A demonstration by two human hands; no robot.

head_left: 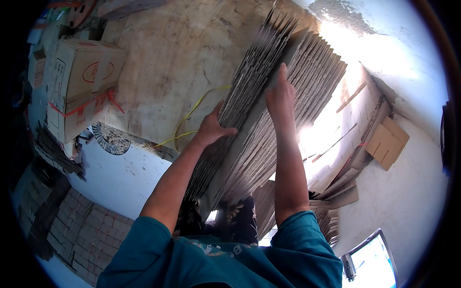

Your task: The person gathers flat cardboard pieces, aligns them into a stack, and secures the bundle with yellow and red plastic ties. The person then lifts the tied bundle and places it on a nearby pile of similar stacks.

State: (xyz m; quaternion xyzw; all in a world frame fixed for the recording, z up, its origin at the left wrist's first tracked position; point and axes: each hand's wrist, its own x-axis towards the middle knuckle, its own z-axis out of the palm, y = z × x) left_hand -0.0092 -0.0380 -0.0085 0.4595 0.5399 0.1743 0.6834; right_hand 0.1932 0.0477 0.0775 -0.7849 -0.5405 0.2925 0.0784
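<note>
A long bundle of thin grey-brown cardboard sheets [314, 69] stands on edge in front of me, leaning across a wooden board. A gap splits it lengthwise, with a left part [257, 57] and a fanned right part. My left hand [211, 128] grips the left part, its thumb laid over the top edges and its fingers along the outer side. Farther up, my right hand [281, 96] is at the gap, index finger stretched along the sheets and the other fingers curled against them. The undersides of the fingers are hidden.
The stained wooden board [163, 53] lies beneath the bundle. A carton [91, 72] with red strapping sits at the left; a yellow strap [194, 106] lies nearby. Stacked bundles [91, 230] fill the lower left. A cardboard piece [388, 143] leans at the right wall.
</note>
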